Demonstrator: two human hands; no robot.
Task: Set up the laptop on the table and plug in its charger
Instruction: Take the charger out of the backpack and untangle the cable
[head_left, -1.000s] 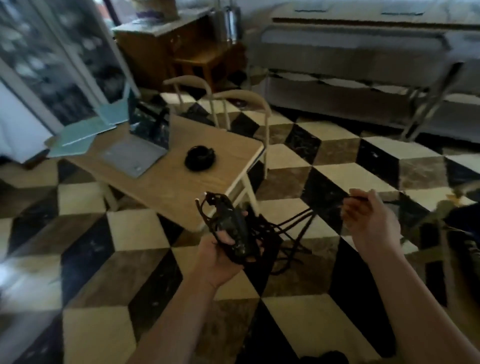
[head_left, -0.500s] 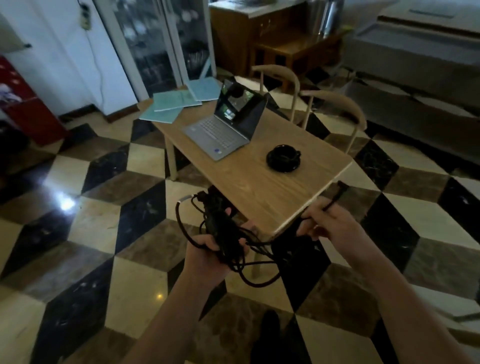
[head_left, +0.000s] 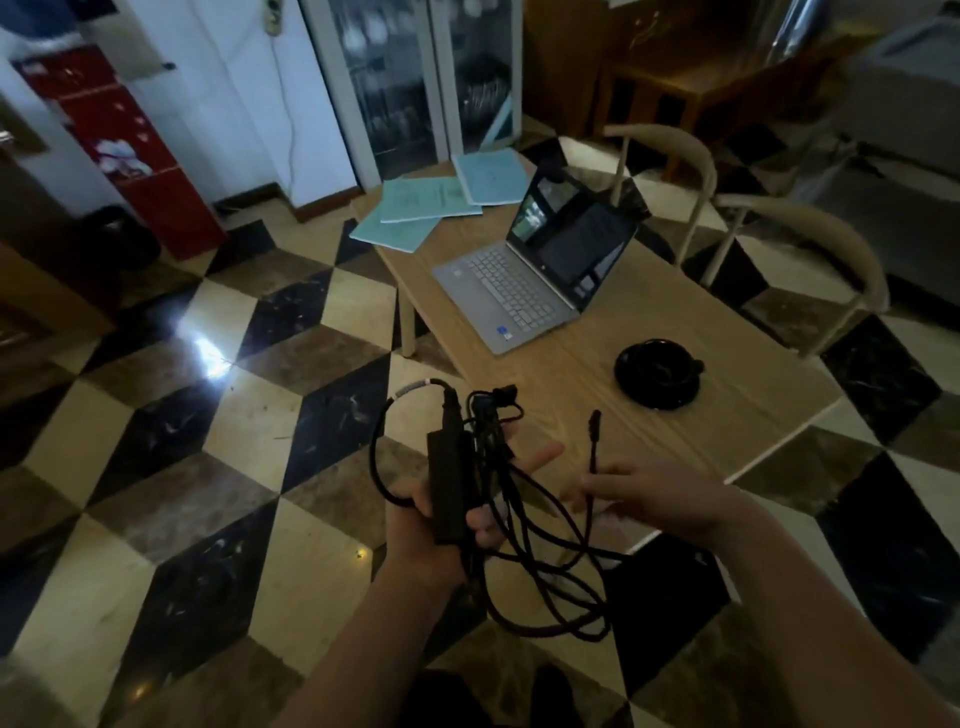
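Black charger brick (head_left: 451, 480) sitting in the left hand (head_left: 436, 525), fingers wrapped round it, palm up. Tangle of cable (head_left: 545, 561) spilling off the brick and drooping below the grip in loose loops, one loop arcing out past the thumb side. Bit further right, the right hand (head_left: 654, 496) pinching the thin end of that cable, plug tip (head_left: 596, 417) poking straight up above the fingers. Hard to tell exactly which fingers are doing the pinching, pretty dim and blurry there. Both hands hovering over the near corner of the wooden table (head_left: 753, 364). Beyond the grip, up the table: silver laptop (head_left: 524, 291) lid open, screen lit, nothing plugged into the visible side. Off past the left hand's far side, a few teal booklets (head_left: 431, 205) fanned out at the far end. Out past the right hand, black cup and saucer (head_left: 657, 374) near the table edge. Two pale chairs (head_left: 810, 244) tucked on the far side.
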